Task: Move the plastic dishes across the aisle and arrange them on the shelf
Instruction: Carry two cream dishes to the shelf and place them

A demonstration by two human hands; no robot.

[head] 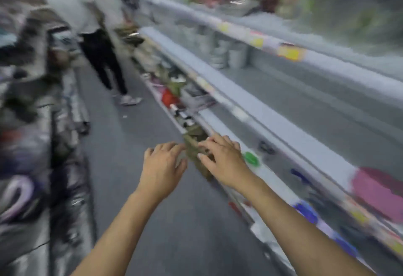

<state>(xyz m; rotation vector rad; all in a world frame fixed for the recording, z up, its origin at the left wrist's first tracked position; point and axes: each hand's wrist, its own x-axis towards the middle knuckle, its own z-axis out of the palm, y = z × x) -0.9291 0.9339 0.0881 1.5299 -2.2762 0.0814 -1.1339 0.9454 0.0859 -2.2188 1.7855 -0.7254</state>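
Reaching out over the aisle floor (135, 166) with both arms, I seem to be between trips rather than in the middle of placing anything. Neither hand carries a dish. My left hand (162, 166) is palm down with its fingers loosely spread and a little bent, holding nothing. My right hand (224, 160) is beside it, also palm down, fingers spread and relaxed, empty as far as the blur lets me tell. Between and just beyond my fingertips there is an olive-brown shape (196, 153); I cannot tell what it is, nor whether either hand touches it.

The shelf (272, 127) runs off to the right of my right hand, in long pale tiers. Plastic dishes are already on it: a pink dish (377, 190) well to the right of my right wrist, a blue piece (305, 210) nearer my forearm, and a small green thing (251, 159) just past my right knuckles. So I judge part of the arranging done, though much of the tier above my fingers looks bare. Stacked pale bowls (220, 51) stand far beyond my fingertips on a higher tier.

To the left of my left hand lie dark bagged goods (32, 156), too smeared to name; more dishes may wait there. Another person (96, 36) stands far ahead of my left fingers.
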